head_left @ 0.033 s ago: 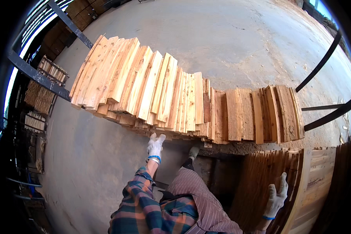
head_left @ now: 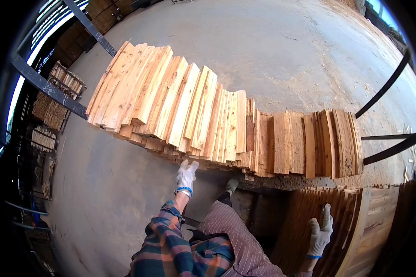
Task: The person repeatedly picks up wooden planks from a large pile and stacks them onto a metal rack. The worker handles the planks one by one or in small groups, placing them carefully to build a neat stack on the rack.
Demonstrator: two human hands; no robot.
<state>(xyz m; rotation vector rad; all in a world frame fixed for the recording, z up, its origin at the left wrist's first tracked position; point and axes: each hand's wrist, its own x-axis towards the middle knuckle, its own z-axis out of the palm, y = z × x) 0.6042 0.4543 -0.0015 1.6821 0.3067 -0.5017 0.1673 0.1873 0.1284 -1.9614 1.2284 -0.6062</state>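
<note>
A long row of pale wooden boards (head_left: 171, 101) stands side by side across the middle, lit brightly on its left half. My left hand (head_left: 186, 176), in a white knit glove with a blue cuff, is just below the near edge of the row. Its fingers are apart, holding nothing; whether the tips touch the boards I cannot tell. Lower right, my gloved right hand (head_left: 320, 234) is raised with thumb and index finger spread, nothing in it. Under and beside it is a second stack of darker boards (head_left: 325, 207), partly in shadow.
A dark metal frame (head_left: 55, 94) borders the row on the left, and curved dark bars (head_left: 385, 85) stand at its right end. Smaller bundles of wood (head_left: 44, 140) lie far left. Concrete floor (head_left: 259, 51) with scattered sawdust stretches beyond.
The view has shifted a little, so the boards sit slightly lower and further right. My right hand has moved slightly left over the darker stack. My left hand stays by the row's near edge.
</note>
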